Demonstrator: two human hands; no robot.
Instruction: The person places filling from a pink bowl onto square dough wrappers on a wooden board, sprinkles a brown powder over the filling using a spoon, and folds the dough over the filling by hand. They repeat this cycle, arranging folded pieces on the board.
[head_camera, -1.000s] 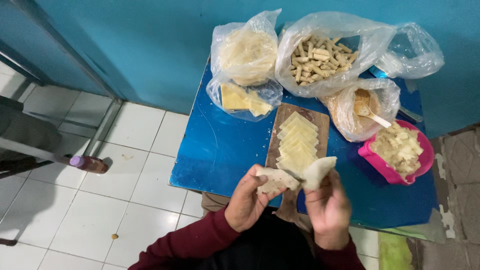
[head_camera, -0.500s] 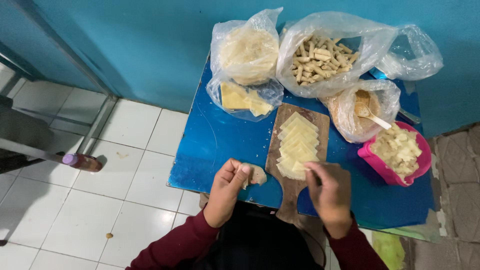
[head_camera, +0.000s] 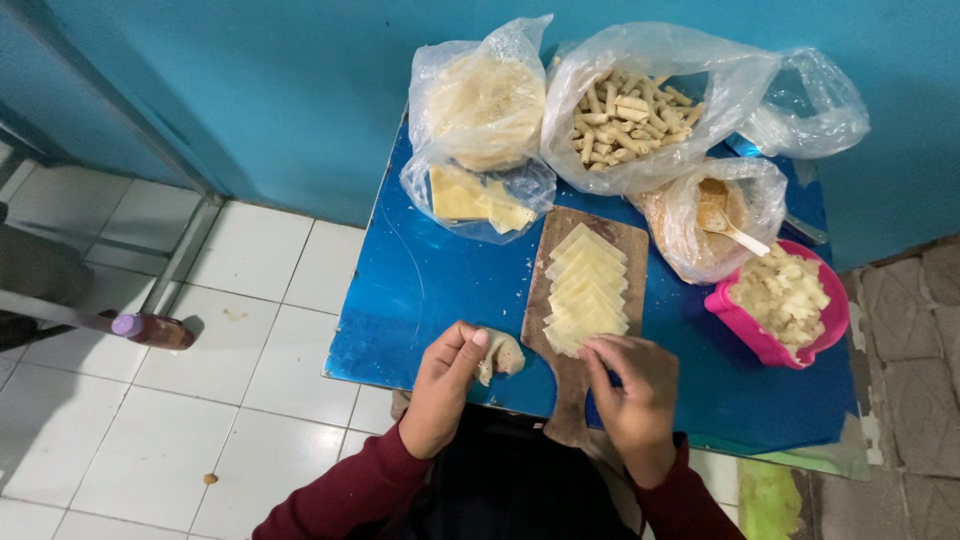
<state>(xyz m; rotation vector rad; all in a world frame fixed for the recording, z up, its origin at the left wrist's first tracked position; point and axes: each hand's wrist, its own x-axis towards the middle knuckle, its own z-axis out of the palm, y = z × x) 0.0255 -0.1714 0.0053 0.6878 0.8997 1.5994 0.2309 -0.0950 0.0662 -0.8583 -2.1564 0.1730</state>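
Low in the frame, our left hand (head_camera: 445, 390) pinches a folded dough piece (head_camera: 499, 356); our right hand (head_camera: 635, 400), fingers curled together, touches the yellow squares (head_camera: 586, 292) on the board (head_camera: 580, 380).

We see bare blue bench (head_camera: 440, 290) left of the cutting board (head_camera: 560, 400), open for a hand. Behind, plastic bags (head_camera: 560, 110) crowd the back edge; the pink bowl (head_camera: 775, 345) blocks the right. The far right corner looks free, perhaps.

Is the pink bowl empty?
No, the pink bowl at the right of the blue table is heaped with pale chopped pieces.
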